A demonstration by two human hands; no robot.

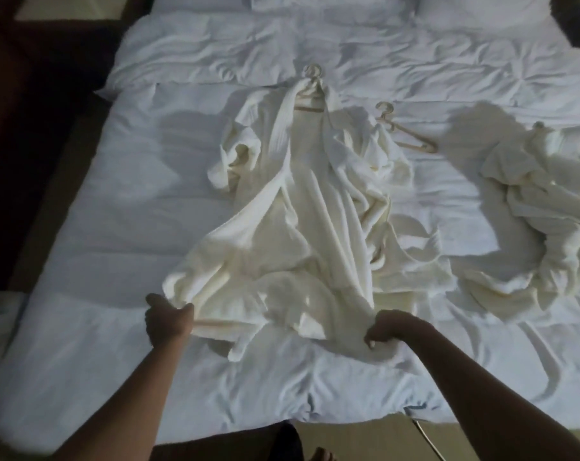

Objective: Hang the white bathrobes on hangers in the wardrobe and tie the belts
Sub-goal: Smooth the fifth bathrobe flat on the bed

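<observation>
Both forearms reach in from the near edge of the bed (82, 194), and each ends at the hem of the middle bathrobe (301, 207). The left hand (167, 319) pinches the hem's left corner between thumb and curled fingers; the right hand (393, 331) is closed in a fist round a bunch of cloth at the hem's right side. Held apart like that, the two hands look set to pull the skirt of the robe flat and straight — a sensible way, I judge, to get the front panels lying true before the belt is tied. That bathrobe lies on the duvet in the bed's middle, its long axis running from the hands up toward the pillows (331, 1), collar at the far end, hem nearest the person. A pale wooden hanger (310, 94) already sits in its shoulders, the hook poking out past the collar toward the pillows. Just to the right of the collar a spare hanger (405, 134) lies bare on the duvet, tilted, hook toward the pillows. A second bathrobe (541, 207) is heaped well to the right of the first — crumpled, with no clear direction. A strip that may be the belt trails off the first robe's right side; I cannot tell for sure. No wardrobe is in view, so hanging is not yet done.
</observation>
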